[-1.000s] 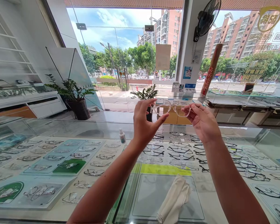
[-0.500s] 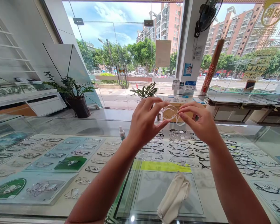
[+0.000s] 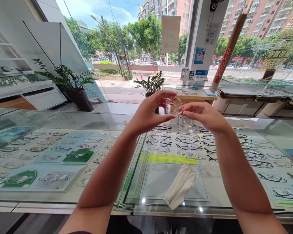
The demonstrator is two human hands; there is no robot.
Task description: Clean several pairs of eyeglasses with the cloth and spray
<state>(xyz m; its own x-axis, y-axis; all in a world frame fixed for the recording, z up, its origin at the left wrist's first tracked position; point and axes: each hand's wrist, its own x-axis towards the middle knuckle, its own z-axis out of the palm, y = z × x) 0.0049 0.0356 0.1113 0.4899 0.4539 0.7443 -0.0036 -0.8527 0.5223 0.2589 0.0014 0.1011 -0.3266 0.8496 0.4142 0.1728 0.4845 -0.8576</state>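
A pair of clear-framed glasses [image 3: 180,103] is held up above the glass counter, in the middle of the view. My left hand [image 3: 156,110] grips one lens rim between thumb and fingers, from above and below. My right hand [image 3: 201,115] pinches the frame near its middle with thumb and forefinger, and the other lens hangs below the fingertips. Nearer to me, a crumpled cream cloth [image 3: 180,187] lies on the counter over a grey rectangular pad [image 3: 156,182], touched by neither hand.
The glass display counter [image 3: 112,113] holds rows of glasses [image 3: 161,143]. A bottle top [image 3: 124,122] shows beside my left forearm. Potted plants [image 3: 79,97] stand beyond the counter, before large windows. Another glass showcase [image 3: 254,92] is at the back right.
The view has tipped downward, showing the counter's front edge. The glasses have turned in my hands, with the held lens now tilted. Both hands keep hold of them.
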